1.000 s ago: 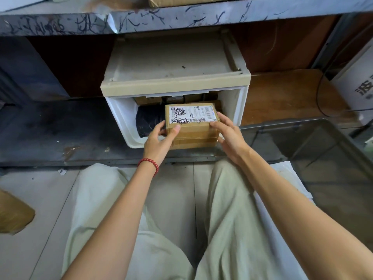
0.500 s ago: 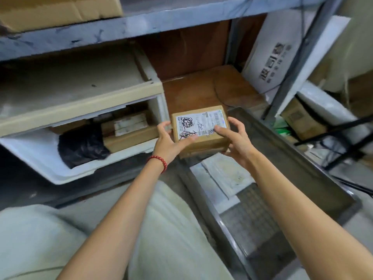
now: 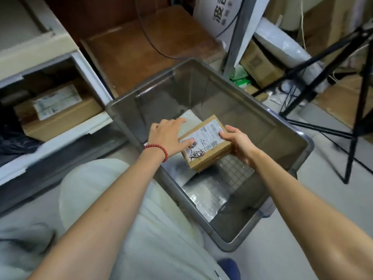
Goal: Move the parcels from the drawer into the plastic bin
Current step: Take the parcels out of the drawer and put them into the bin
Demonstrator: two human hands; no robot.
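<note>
A small cardboard parcel (image 3: 207,145) with a scribbled white label hangs inside the grey translucent plastic bin (image 3: 286,126). My right hand (image 3: 239,143) grips its right side, thumb on top. On its left edge my left hand (image 3: 168,136) holds it with the thumb pressed on the label and the fingers stretched past it. A flat white parcel (image 3: 189,118) and a silver bubble mailer (image 3: 210,193) lie on the bin floor beneath. The open white drawer (image 3: 94,126) at left holds a labelled cardboard box (image 3: 58,112) and a black bag (image 3: 14,142).
A brown wooden board (image 3: 145,49) lies behind the bin. A metal shelf post (image 3: 236,35) and black tripod legs (image 3: 355,98) stand to the right, with boxes and wrapped goods behind them. My light trousers (image 3: 125,199) fill the foreground beside the bin.
Both hands carried the small parcel out of the drawer, rightward, then down into the bin. My view swung right and downward with it.
</note>
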